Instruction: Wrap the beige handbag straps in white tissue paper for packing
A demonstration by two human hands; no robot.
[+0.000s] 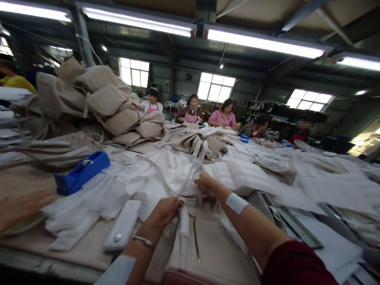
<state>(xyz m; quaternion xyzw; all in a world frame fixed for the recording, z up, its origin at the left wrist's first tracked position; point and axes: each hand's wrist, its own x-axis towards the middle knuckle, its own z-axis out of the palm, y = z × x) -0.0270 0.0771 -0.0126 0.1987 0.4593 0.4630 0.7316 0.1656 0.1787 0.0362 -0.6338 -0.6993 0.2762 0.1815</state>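
Note:
In front of me lies a beige handbag (219, 237) with a dark gold zip or chain piece (196, 239) on it. A strap wrapped in white foam (184, 221) runs along its left part. My left hand (168, 209) is closed at the upper end of this wrapped strap, its fingers curled. Farther forward, my right hand (204, 181) is closed in a pinch at a pale strap (188, 180) above the bag. Its fingertips are small and blurred. A thin beige strap loops across the white sheets left of it.
A blue tape dispenser (83, 172) and a white box-like piece with a silver button (123, 225) stand left. Another person's hand (26, 206) rests at the left edge. Stacked beige bags (109, 99) rise behind. White wrapping sheets (255, 174) spread right. Several co-workers sit across.

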